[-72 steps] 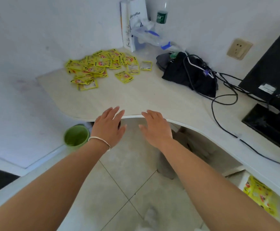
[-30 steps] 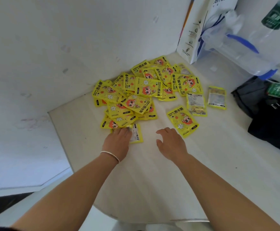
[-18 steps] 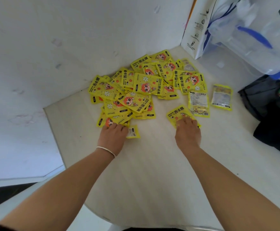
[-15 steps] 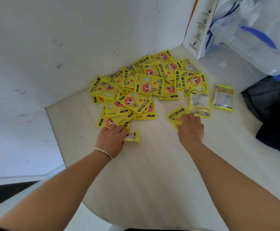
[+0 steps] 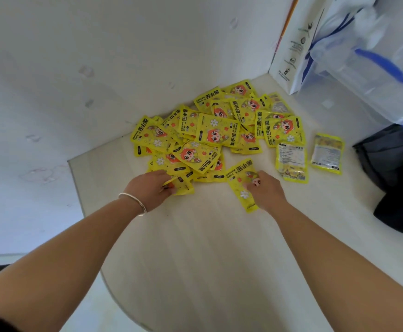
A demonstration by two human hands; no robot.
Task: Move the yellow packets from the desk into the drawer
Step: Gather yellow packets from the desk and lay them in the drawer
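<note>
The left hand's (image 5: 151,188) fingers (image 5: 165,188) pinch the near edge of a packet (image 5: 181,185) at the front of the pile (image 5: 210,135), and that edge is lifted off the worktop (image 5: 207,259). The right hand (image 5: 266,190) presses its fingers (image 5: 252,185) on a lone packet (image 5: 241,180) just right of the pile; whether they have closed round it I cannot tell. The pile fills the frame's upper centre, against the wall, and two more packets (image 5: 309,156) lie face-down to its right, near a dark bag (image 5: 392,164). This looks like the first pick-up: nearly everything is on the worktop, and no drawer is in view. The next move calls for gathering a secure handful in each hand, since the slick packets may slide, then carrying them to the drawer.
</note>
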